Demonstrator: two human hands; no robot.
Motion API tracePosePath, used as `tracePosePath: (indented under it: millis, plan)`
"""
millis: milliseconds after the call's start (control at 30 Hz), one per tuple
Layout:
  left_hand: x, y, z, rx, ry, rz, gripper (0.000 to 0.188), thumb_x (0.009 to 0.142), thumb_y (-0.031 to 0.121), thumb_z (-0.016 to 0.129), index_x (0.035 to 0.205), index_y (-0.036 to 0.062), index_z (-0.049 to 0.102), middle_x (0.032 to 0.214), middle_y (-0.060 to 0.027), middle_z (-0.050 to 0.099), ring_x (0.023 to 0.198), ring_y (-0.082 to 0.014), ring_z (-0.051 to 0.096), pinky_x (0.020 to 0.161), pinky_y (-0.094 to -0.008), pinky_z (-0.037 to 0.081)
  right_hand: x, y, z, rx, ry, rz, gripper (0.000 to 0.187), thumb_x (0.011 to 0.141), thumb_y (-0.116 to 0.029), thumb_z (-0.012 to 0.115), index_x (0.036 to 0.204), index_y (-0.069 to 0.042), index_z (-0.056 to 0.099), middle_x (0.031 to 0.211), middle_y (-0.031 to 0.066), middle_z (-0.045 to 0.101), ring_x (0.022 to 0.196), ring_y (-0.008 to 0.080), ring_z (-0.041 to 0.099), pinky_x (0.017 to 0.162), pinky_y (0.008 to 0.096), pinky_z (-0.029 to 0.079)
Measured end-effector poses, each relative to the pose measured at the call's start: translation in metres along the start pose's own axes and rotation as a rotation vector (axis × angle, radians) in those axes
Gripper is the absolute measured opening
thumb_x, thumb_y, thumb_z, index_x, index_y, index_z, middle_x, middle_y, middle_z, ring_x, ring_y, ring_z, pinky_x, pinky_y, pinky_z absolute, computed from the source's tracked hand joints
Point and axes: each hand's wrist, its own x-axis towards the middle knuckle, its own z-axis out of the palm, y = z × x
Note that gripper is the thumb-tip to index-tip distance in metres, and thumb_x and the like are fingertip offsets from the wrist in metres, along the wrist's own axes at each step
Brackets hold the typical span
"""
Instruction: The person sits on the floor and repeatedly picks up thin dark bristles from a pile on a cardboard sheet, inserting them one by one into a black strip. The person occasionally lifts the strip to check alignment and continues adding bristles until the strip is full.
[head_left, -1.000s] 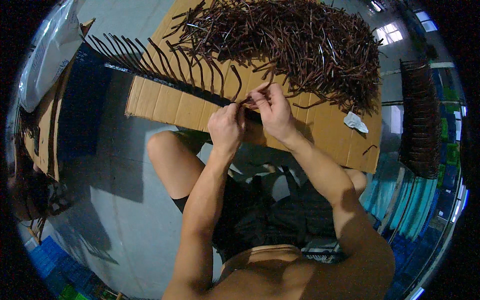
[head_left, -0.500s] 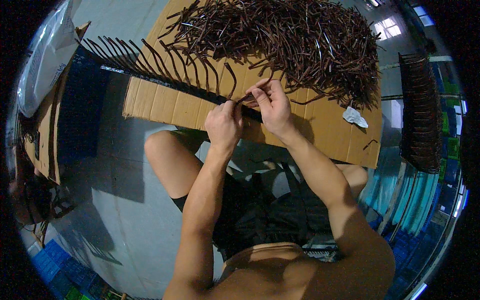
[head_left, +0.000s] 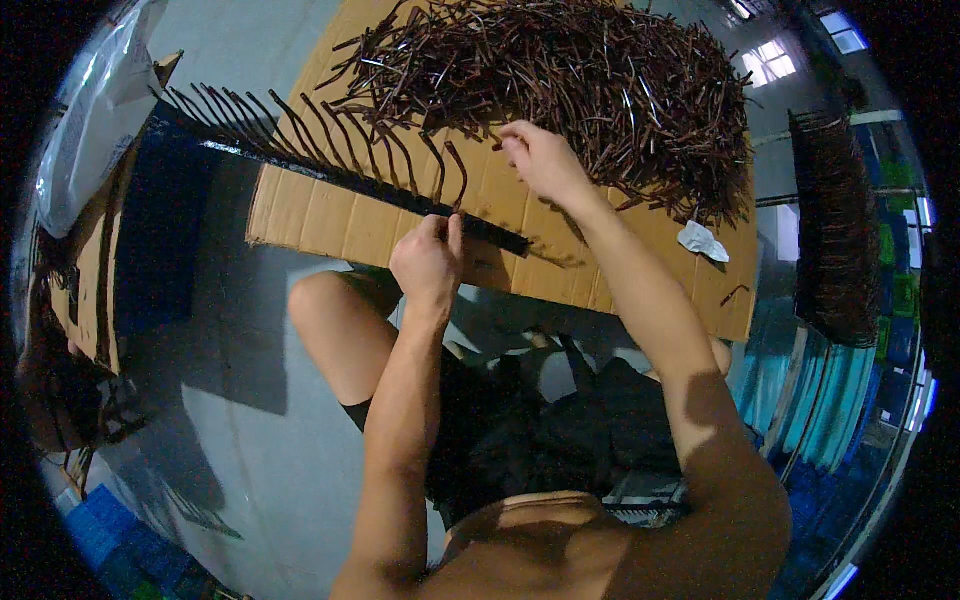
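Note:
My left hand [head_left: 427,262] is closed around the near edge of a long black strip [head_left: 490,235]. Its thumb and finger pinch right at the foot of the last in a row of upright, curved brown eyeglass temples [head_left: 404,160]. Along the strip, that row runs away to the far left. Out over the cardboard, my right hand [head_left: 545,165] is at the near edge of a big heap of loose brown temples [head_left: 560,75]. Its thumb and fingertips come together by a small dark tip; whether that lies between them is too small to make out.
A cardboard sheet [head_left: 330,222] lies under the heap and the strip. Crumpled white paper [head_left: 703,242] rests on its right side. At the right stands a rack filled with brown temples [head_left: 835,220]. A clear plastic bag [head_left: 95,130] hangs at the far left.
My right hand has left the strip and moved up to the heap. The left hand stays on the strip, slightly lower and to the left. The strip's right end is now uncovered.

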Motion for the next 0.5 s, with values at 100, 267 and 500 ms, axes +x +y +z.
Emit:
tracePosePath:
  millis: [100,267,500]
  plan:
    - [-0.002,0.011,0.003,-0.237,0.016,0.049,0.016,0.082,0.023,0.063,0.08,0.008,0.069,0.069,-0.0127,0.065,0.064,-0.0301,0.064,0.057,-0.0376,0.05,0.028,0.038,0.025,-0.172,0.122,-0.018,0.024,0.09,-0.022,0.055,0.102,-0.002,0.063,0.081,0.0171,0.067,0.072,0.0303,0.065,0.067,0.0379,0.05]
    - [-0.005,0.009,0.005,-0.189,-0.041,0.139,0.02,0.083,0.025,0.066,0.093,0.0074,0.066,0.079,-0.0137,0.067,0.072,-0.0316,0.064,0.065,-0.0382,0.051,0.001,0.017,0.032,-0.088,0.154,0.081,0.024,0.087,-0.024,0.06,0.092,0.0,0.064,0.08,0.0171,0.067,0.069,0.0292,0.066,0.064,0.0371,0.051]
    - [-0.007,0.01,0.005,-0.136,-0.073,0.115,0.016,0.084,0.023,0.065,0.089,0.0079,0.065,0.077,-0.0145,0.065,0.072,-0.0333,0.064,0.064,-0.0405,0.05,-0.057,-0.026,0.021,1.031,0.008,0.484,0.022,0.085,-0.008,0.064,0.103,0.003,0.059,0.082,0.0062,0.063,0.074,0.0143,0.061,0.067,0.0259,0.05]
